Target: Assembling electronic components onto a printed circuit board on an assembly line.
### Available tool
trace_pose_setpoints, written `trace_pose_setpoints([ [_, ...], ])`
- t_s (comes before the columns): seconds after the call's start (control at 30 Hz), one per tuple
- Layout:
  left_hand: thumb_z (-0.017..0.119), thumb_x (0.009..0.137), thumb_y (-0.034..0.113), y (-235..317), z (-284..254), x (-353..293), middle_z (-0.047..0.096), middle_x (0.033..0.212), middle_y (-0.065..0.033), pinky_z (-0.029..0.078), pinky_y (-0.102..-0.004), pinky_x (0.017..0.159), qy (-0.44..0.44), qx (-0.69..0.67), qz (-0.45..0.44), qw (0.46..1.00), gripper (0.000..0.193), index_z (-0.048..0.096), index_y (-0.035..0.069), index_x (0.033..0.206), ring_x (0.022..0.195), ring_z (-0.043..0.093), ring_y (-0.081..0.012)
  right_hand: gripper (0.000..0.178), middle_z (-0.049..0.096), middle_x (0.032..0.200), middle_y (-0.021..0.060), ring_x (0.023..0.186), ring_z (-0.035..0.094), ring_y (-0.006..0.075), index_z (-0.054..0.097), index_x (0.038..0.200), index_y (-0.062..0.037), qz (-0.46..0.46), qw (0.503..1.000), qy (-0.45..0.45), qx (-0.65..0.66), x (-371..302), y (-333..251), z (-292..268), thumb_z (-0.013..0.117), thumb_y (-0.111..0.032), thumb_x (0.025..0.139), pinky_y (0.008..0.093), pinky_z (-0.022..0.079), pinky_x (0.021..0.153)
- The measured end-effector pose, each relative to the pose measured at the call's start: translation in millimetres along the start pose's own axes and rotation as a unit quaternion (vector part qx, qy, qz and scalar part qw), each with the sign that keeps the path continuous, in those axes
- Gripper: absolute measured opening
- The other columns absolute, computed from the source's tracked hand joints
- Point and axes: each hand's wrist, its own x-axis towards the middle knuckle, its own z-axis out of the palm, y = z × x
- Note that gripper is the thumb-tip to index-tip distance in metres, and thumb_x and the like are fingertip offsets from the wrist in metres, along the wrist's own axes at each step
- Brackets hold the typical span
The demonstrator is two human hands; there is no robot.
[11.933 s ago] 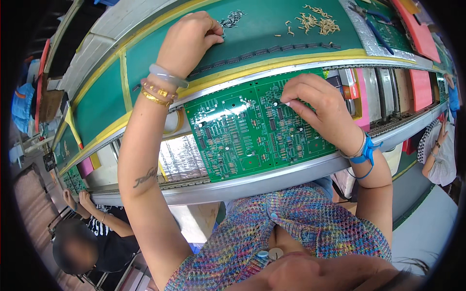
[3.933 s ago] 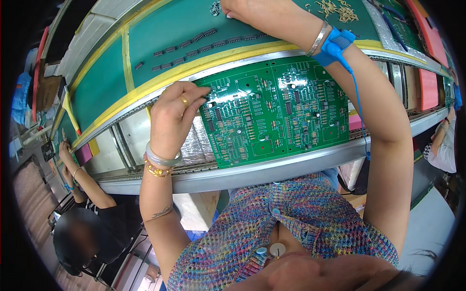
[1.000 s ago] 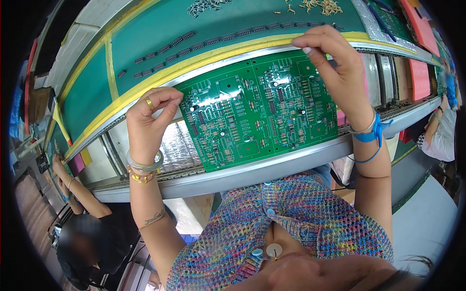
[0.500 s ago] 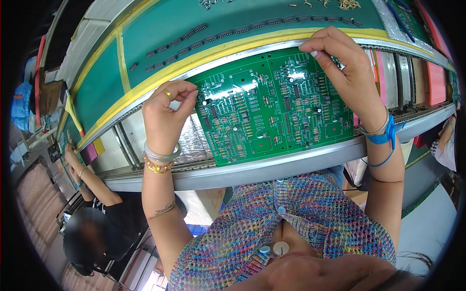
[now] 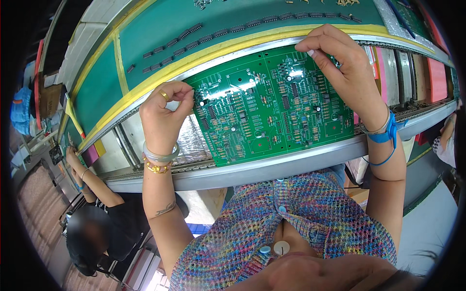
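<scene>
A green circuit board (image 5: 264, 114), filled with small resistors, capacitors and black chips, lies across the two metal rails of a conveyor. At its far left corner, my left hand (image 5: 162, 116) pinches the edge between thumb and forefinger. My right hand (image 5: 342, 65) reaches over the board's right part, with thumb and forefinger bent together at the far edge beside the rail. The right hand covers the board's far right corner, and its other fingers are curled in. Bright glare lies over parts of the board.
Rows of black chips (image 5: 221, 33) lie on the green mat (image 5: 145, 36) beyond the yellow-edged far rail (image 5: 213, 53). Small tan parts (image 5: 347, 2) and silvery parts lie at the back. The near rail (image 5: 272, 157) runs before me. Another person (image 5: 104, 228) is at the left.
The whole view has shifted slightly. Both hands keep their places on the circuit board, which has not visibly moved along the rails.
</scene>
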Motion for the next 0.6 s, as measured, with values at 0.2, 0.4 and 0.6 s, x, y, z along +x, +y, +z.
trace_pose_setpoints([
  [0.2,0.07,0.075,-0.004,2,-1,1,0.067,0.082,-0.005,0.048,-0.0211,0.06,-0.019,0.017,0.03,0.999,0.012,0.067,-0.001,0.086,0.068,0.061,-0.0088,0.012,0.057,0.086,0.0095,0.078,0.057,0.0286,0.064,0.093,-0.0048,-0.003,1.0,-0.002,-0.003,-1,1,0,0.059,-0.001,0.083,0.0363,0.045,0.068],
  [0.4,0.068,0.075,-0.005,8,-1,6,0.065,0.085,-0.0057,0.047,-0.0239,0.058,-0.035,0.098,0.125,0.987,0.015,0.067,0.002,0.087,0.07,0.061,-0.0142,0.013,0.057,0.086,0.0097,0.079,0.057,0.0292,0.064,0.093,-0.0053,-0.008,1.0,-0.003,-0.007,-1,2,-1,0.058,0.0,0.083,0.0368,0.045,0.068],
  [0.6,0.065,0.077,-0.006,10,-5,3,0.064,0.087,-0.0065,0.048,-0.0265,0.06,-0.07,0.094,0.11,0.987,0.015,0.068,0.002,0.09,0.072,0.061,-0.0171,0.014,0.057,0.086,0.01,0.079,0.057,0.0297,0.064,0.094,-0.0052,-0.011,1.0,-0.005,-0.003,-2,1,-3,0.057,0.0,0.083,0.037,0.045,0.068],
])
